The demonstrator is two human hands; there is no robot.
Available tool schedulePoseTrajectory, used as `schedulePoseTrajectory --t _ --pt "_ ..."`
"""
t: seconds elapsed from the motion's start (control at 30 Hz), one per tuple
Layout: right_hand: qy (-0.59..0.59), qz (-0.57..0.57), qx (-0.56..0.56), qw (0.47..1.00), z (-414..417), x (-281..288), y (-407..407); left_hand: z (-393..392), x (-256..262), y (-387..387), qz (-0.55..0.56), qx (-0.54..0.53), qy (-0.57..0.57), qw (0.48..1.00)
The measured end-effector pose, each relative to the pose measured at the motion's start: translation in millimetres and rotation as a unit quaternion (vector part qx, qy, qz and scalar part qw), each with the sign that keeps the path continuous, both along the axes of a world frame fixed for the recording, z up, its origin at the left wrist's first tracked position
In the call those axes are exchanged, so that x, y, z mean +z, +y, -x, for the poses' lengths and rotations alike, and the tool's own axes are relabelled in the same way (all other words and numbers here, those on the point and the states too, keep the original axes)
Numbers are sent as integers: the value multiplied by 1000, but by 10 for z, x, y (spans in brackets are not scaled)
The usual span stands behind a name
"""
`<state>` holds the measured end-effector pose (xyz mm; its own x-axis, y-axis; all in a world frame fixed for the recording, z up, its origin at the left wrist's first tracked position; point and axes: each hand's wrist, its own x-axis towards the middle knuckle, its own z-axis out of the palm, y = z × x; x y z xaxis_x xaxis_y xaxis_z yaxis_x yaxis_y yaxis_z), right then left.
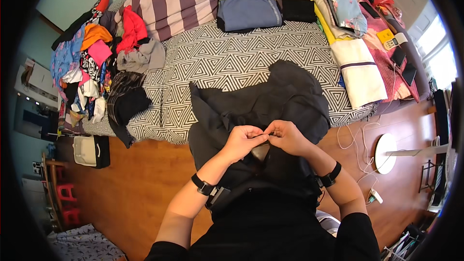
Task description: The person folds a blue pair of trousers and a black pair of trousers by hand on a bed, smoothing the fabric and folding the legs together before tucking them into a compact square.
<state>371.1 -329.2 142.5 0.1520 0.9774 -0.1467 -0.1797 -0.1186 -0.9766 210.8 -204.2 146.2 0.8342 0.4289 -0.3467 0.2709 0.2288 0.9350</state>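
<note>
A large dark grey garment (253,103) hangs from the sofa's front edge toward my body, crumpled, its upper part on the patterned cover. My left hand (244,143) pinches a thin edge of it between thumb and fingertips. Right beside it, my right hand (288,138) pinches the same edge, and the two sets of fingertips nearly touch. Just what the fingertips grip is too small to make out. Under the hands a gap in the fabric shows a lighter brownish patch (260,152).
A patterned cover (217,58) lies on the sofa. Mixed clothes (88,61) are heaped at left, near a dark plaid garment (127,94). Folded blue-grey clothing (250,11) and a cream folded cloth (359,69) lie behind and right. Cables (366,145) trail near a white round stand base (385,154).
</note>
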Motion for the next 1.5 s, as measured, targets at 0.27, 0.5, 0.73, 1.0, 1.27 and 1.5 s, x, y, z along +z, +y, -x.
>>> schedulePoseTrajectory --t 0.27,0.5,0.73,1.0,1.27,1.5 --pt "-51 -2 -26 998 31 34 22 38 -70 73 134 45 54 989" --pt "-98 -27 -56 993 67 1 5 41 -178 65 122 56 -4 991" --pt "-206 -95 -87 970 79 -27 10 9 -143 -29 180 83 -41 979" --pt "-179 -112 -60 976 39 -52 -6 30 -202 -93 249 113 -58 960" --pt "-219 -88 -44 971 77 189 -39 44 -239 -135 265 111 -90 954" --pt "-373 -209 -2 904 -8 222 -10 10 -116 -71 241 110 -56 963"
